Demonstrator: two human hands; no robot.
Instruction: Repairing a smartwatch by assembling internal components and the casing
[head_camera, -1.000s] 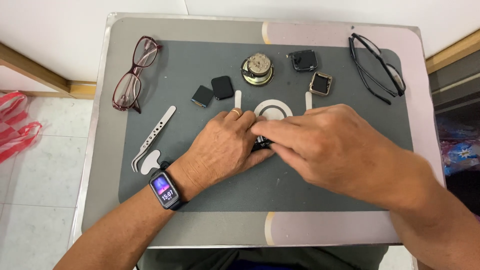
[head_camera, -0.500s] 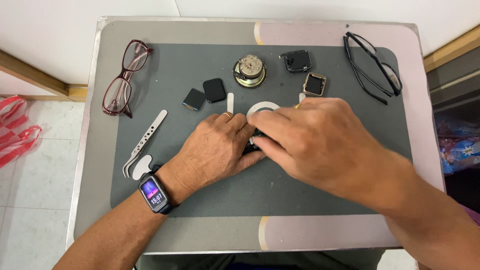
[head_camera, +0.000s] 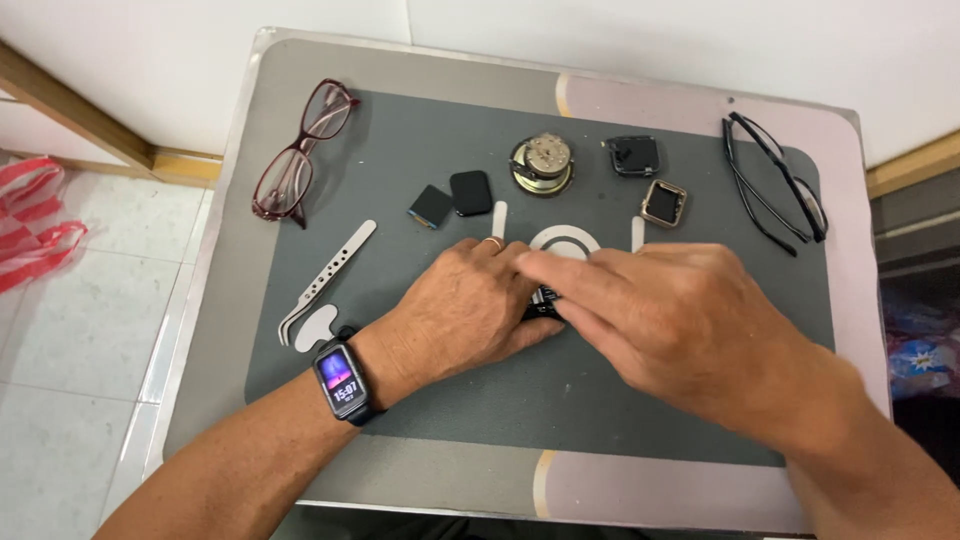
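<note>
the small dark part (head_camera: 545, 298) was pinned mid-mat (head_camera: 600, 400), just below the white ring (head_camera: 565, 240), by the left hand (head_camera: 465, 310), fingers curled and pressed together; the right hand (head_camera: 670, 315) pinched it at the fingertips. a steady, light grip was judged best. it was mostly hidden, black, boxy.

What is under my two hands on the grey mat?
Between the left hand and right hand a small dark object shows on the grey mat. The hands cover most of it, so its kind is unclear.
</note>
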